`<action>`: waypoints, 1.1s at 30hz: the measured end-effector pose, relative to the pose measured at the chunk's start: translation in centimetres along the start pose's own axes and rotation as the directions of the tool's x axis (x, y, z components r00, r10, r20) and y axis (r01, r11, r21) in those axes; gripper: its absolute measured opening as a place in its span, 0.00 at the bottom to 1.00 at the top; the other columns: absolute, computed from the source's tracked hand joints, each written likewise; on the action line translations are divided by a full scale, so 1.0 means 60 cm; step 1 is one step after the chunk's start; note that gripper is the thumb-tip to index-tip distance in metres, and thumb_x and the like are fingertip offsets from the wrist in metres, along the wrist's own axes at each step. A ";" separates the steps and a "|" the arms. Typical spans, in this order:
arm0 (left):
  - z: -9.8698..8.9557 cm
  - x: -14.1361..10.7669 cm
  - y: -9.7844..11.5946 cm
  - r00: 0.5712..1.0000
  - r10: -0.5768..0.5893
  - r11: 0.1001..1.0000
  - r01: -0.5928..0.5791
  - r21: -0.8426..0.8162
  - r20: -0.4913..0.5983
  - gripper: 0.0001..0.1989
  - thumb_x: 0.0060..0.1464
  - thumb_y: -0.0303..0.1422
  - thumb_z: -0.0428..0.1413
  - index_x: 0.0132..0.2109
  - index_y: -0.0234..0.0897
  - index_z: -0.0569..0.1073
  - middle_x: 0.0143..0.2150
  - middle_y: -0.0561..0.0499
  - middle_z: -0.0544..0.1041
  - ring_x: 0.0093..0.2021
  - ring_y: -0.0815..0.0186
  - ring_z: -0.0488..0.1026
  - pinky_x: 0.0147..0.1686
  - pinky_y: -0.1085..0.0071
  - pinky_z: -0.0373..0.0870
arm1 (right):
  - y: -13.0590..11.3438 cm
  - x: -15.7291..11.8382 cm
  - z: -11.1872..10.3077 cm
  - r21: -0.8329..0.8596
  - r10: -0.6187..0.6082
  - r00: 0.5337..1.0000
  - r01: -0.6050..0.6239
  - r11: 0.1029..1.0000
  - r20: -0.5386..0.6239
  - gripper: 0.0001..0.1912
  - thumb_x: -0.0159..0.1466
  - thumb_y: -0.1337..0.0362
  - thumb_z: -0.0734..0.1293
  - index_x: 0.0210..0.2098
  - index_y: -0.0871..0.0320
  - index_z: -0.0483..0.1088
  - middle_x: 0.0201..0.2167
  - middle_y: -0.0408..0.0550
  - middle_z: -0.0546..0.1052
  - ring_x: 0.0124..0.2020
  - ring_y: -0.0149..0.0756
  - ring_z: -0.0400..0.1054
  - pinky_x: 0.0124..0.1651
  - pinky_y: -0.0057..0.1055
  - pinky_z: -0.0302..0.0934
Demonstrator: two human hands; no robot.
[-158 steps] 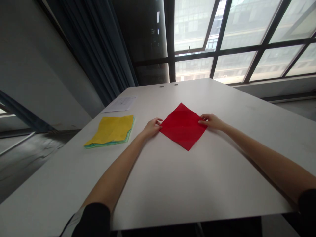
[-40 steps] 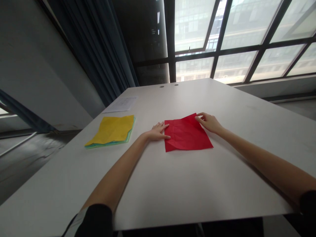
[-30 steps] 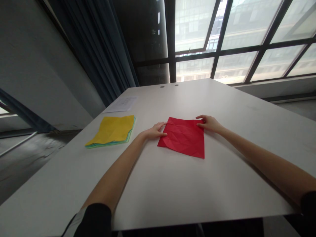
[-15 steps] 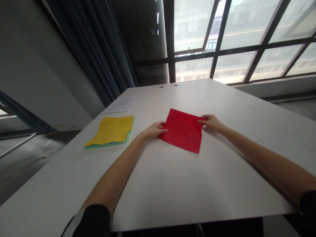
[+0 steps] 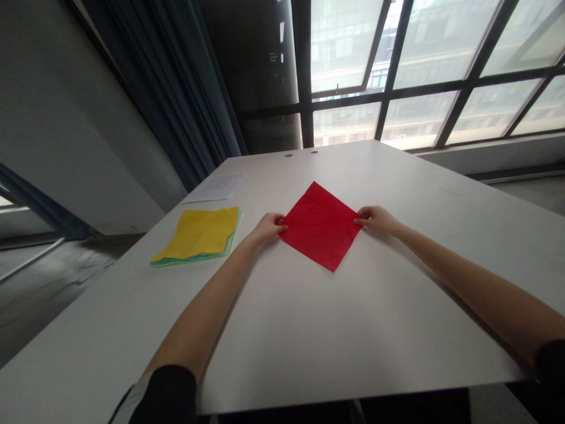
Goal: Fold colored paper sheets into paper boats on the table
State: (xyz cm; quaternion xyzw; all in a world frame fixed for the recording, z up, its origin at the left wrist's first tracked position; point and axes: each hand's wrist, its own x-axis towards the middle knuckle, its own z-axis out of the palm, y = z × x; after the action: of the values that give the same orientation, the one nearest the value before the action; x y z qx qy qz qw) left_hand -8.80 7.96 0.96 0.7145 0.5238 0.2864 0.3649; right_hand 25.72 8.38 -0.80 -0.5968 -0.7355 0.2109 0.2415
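Note:
A red square sheet (image 5: 321, 227) is held at the middle of the white table (image 5: 335, 330), turned like a diamond with one corner toward me. My left hand (image 5: 270, 227) pinches its left corner between thumb and fingers. At the right corner, my right hand (image 5: 375, 219) grips the sheet the same way. Faint creases run across the red surface. To the left lies a stack of coloured sheets, a yellow sheet (image 5: 203, 232) on top and green and bluish edges showing beneath it.
Behind the stack, a printed white paper (image 5: 216, 187) lies near the table's left edge. Two small round fittings sit by the far edge. A dark blue curtain (image 5: 176, 76) hangs beyond at the left, and large windows (image 5: 424, 65) stand behind the table.
The red sheet has turned into a diamond position and looks flatter and more stretched. My left hand has moved slightly left and away from me; my right hand has barely moved.

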 end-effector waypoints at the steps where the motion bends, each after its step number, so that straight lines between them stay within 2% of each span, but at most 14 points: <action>1: -0.001 0.002 -0.004 1.000 0.007 1.000 -0.007 0.011 -0.008 0.11 0.40 0.29 0.56 0.34 0.30 0.74 0.27 0.52 0.73 0.25 0.71 0.67 0.25 0.75 0.62 | 0.001 0.000 -0.001 -0.036 -0.025 1.000 0.025 0.999 0.003 0.09 0.51 0.58 0.65 0.27 0.57 0.72 0.23 0.42 0.75 0.28 0.32 0.67 0.32 0.28 0.59; 4: -0.005 0.007 -0.016 1.000 0.021 1.000 -0.021 0.002 -0.008 0.11 0.39 0.28 0.55 0.33 0.29 0.75 0.25 0.52 0.74 0.24 0.71 0.67 0.25 0.75 0.62 | 0.005 0.001 -0.003 -0.105 -0.073 0.997 0.074 0.992 0.005 0.08 0.52 0.60 0.64 0.28 0.56 0.72 0.25 0.42 0.75 0.29 0.32 0.67 0.32 0.28 0.59; 7: -0.006 0.010 -0.027 0.998 0.056 0.998 -0.055 0.020 -0.025 0.12 0.37 0.27 0.54 0.33 0.30 0.76 0.27 0.50 0.76 0.27 0.69 0.70 0.30 0.73 0.65 | 0.011 0.003 -0.002 -0.139 -0.093 0.996 0.091 0.986 -0.005 0.09 0.52 0.62 0.63 0.31 0.55 0.73 0.27 0.43 0.76 0.29 0.33 0.67 0.33 0.28 0.59; 11: -0.005 0.008 -0.028 0.993 0.079 0.981 -0.062 0.184 -0.085 0.13 0.40 0.27 0.50 0.32 0.31 0.77 0.28 0.48 0.77 0.30 0.66 0.72 0.33 0.71 0.66 | 0.016 0.005 0.000 -0.173 -0.093 0.996 0.092 0.981 0.001 0.11 0.53 0.66 0.61 0.33 0.54 0.74 0.31 0.42 0.77 0.32 0.33 0.68 0.36 0.28 0.60; 13: -0.006 0.004 -0.023 0.991 0.105 0.951 -0.075 0.301 -0.086 0.14 0.42 0.27 0.49 0.33 0.33 0.78 0.29 0.48 0.77 0.31 0.65 0.72 0.34 0.71 0.66 | 0.016 0.005 0.001 -0.219 -0.078 0.997 0.074 0.973 -0.009 0.13 0.54 0.67 0.60 0.34 0.53 0.75 0.32 0.42 0.77 0.33 0.34 0.68 0.37 0.29 0.60; 17: -0.009 0.002 -0.015 0.983 0.181 0.860 -0.150 0.488 -0.017 0.17 0.41 0.24 0.47 0.34 0.36 0.79 0.33 0.48 0.77 0.35 0.65 0.71 0.39 0.72 0.66 | 0.011 0.003 -0.001 -0.305 -0.096 0.995 0.089 0.948 -0.008 0.15 0.55 0.67 0.59 0.35 0.51 0.76 0.35 0.43 0.77 0.36 0.36 0.68 0.39 0.30 0.59; 22: -0.007 -0.001 -0.002 0.983 0.179 0.742 -0.156 0.652 0.032 0.18 0.44 0.24 0.46 0.34 0.39 0.79 0.36 0.48 0.76 0.37 0.64 0.70 0.42 0.70 0.65 | -0.008 -0.005 -0.005 -0.424 -0.157 0.988 0.147 0.894 0.011 0.18 0.55 0.70 0.56 0.35 0.52 0.75 0.40 0.46 0.76 0.41 0.40 0.66 0.44 0.37 0.57; 27: 0.025 -0.021 0.042 0.967 0.254 0.557 -0.176 0.812 0.036 0.15 0.49 0.29 0.46 0.36 0.39 0.77 0.38 0.46 0.75 0.42 0.59 0.68 0.44 0.63 0.64 | -0.052 -0.025 0.001 -0.476 -0.278 0.961 0.247 0.844 0.005 0.15 0.59 0.65 0.56 0.37 0.54 0.74 0.42 0.49 0.75 0.43 0.44 0.65 0.45 0.42 0.55; 30: 0.056 -0.033 0.070 0.950 0.295 0.546 -0.254 0.799 0.100 0.16 0.54 0.32 0.44 0.41 0.37 0.75 0.42 0.45 0.74 0.43 0.60 0.68 0.44 0.64 0.64 | -0.079 -0.038 0.011 -0.442 -0.347 0.937 0.331 0.834 0.045 0.16 0.62 0.61 0.55 0.40 0.55 0.72 0.43 0.50 0.75 0.44 0.43 0.65 0.47 0.42 0.55; 33: 0.085 -0.040 0.085 0.936 0.313 0.583 -0.325 0.744 0.164 0.18 0.57 0.36 0.43 0.48 0.35 0.71 0.47 0.44 0.73 0.47 0.61 0.68 0.48 0.65 0.62 | -0.094 -0.046 0.026 -0.369 -0.410 0.906 0.418 0.830 0.105 0.17 0.63 0.58 0.55 0.44 0.55 0.71 0.45 0.50 0.74 0.46 0.42 0.65 0.49 0.41 0.55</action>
State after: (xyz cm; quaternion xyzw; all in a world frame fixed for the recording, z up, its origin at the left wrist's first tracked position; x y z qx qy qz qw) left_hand -2.70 3.58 2.16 0.8849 0.4554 0.0948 -0.0227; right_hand 20.85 4.54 1.05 -0.4565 -0.8765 0.0125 0.1522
